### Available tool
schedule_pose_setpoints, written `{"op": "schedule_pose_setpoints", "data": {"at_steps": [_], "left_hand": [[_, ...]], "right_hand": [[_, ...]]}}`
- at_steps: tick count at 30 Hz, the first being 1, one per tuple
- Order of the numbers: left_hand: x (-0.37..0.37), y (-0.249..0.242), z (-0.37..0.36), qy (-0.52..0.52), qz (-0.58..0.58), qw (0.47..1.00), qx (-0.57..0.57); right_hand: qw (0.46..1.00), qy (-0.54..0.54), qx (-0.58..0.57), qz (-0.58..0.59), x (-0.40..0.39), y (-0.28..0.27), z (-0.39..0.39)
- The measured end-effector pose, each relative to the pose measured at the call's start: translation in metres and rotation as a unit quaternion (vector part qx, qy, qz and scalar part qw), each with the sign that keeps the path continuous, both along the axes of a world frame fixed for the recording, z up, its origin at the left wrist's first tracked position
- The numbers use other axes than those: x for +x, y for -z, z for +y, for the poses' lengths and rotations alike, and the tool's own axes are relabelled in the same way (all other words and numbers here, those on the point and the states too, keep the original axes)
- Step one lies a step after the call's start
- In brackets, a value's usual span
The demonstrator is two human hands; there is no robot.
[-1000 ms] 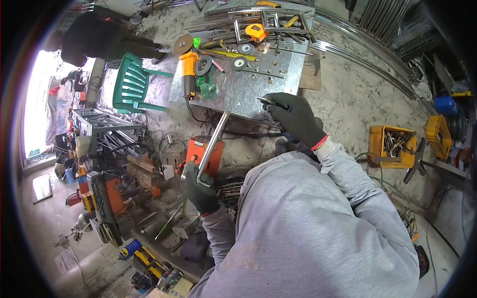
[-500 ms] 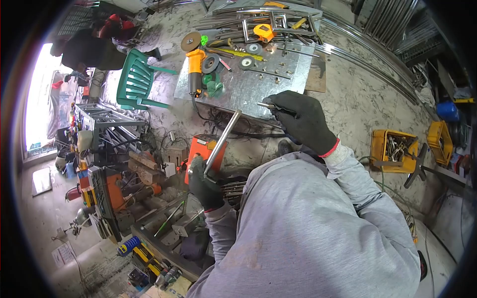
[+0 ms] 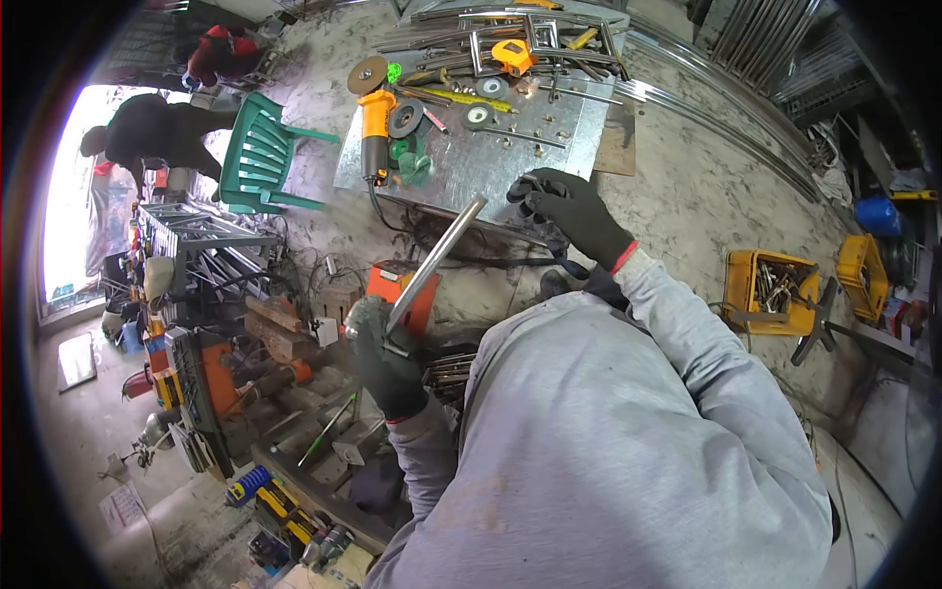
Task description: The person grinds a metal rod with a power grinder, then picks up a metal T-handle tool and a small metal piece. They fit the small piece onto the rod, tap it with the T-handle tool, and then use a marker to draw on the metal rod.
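Observation:
My left hand, in a dark glove, is closed round the lower end of a shiny metal tube. The tube slants up and to the right, its far end close to the near edge of the metal-topped table. My right hand, gloved too, is over the table's near right corner with its fingers curled together. What those fingers hold, if anything, is hidden. On the tabletop are an orange angle grinder, grinding discs, a yellow tape measure and several small metal pieces.
Long metal rods lie on the floor to the right. Yellow crates stand nearer on that side. A green chair is left of the table, with a bending person beyond it. An orange box sits below the table edge.
My left hand and the tube have shifted slightly, the tube's tip rising. The short metal piece that stuck out of my right fingers no longer shows. The person at left has moved.

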State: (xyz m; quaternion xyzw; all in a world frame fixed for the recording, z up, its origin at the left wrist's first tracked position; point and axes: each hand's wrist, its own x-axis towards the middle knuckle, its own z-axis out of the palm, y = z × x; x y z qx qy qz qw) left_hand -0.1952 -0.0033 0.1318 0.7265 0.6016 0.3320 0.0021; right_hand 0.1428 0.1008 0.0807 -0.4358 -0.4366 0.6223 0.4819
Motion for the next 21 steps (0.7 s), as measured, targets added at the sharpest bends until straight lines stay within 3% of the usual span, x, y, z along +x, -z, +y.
{"op": "schedule_pose_setpoints", "data": {"at_steps": [2,6,7,8,12,14,18,21], "left_hand": [[0.008,-0.007,0.009,-0.012,-0.162,0.987,-0.011],[0.015,-0.02,0.029,0.038,-0.037,0.994,0.093],[0.02,-0.03,0.032,0.0,-0.228,0.974,-0.007],[0.023,-0.036,0.035,-0.039,-0.408,0.906,-0.107],[0.018,-0.046,0.052,-0.034,-0.429,0.89,-0.148],[0.021,-0.053,0.058,-0.048,-0.451,0.873,-0.177],[0.025,-0.068,0.069,-0.02,-0.45,0.859,-0.244],[0.033,-0.071,0.074,-0.025,-0.471,0.846,-0.248]], "right_hand": [[0.999,-0.008,-0.009,-0.034,-0.003,0.008,0.002],[0.999,-0.033,-0.03,0.0,-0.006,0.03,0.011],[0.999,-0.037,-0.035,-0.011,-0.006,0.036,0.012],[0.998,-0.04,-0.041,-0.023,-0.006,0.041,0.013],[0.999,-0.004,-0.047,-0.004,-0.005,0.05,0.011],[0.997,-0.048,-0.032,0.042,-0.001,0.047,0.01],[0.998,-0.054,-0.04,0.014,0.001,0.054,0.006],[0.995,-0.048,-0.026,0.083,0.0,0.067,0.002]]}}
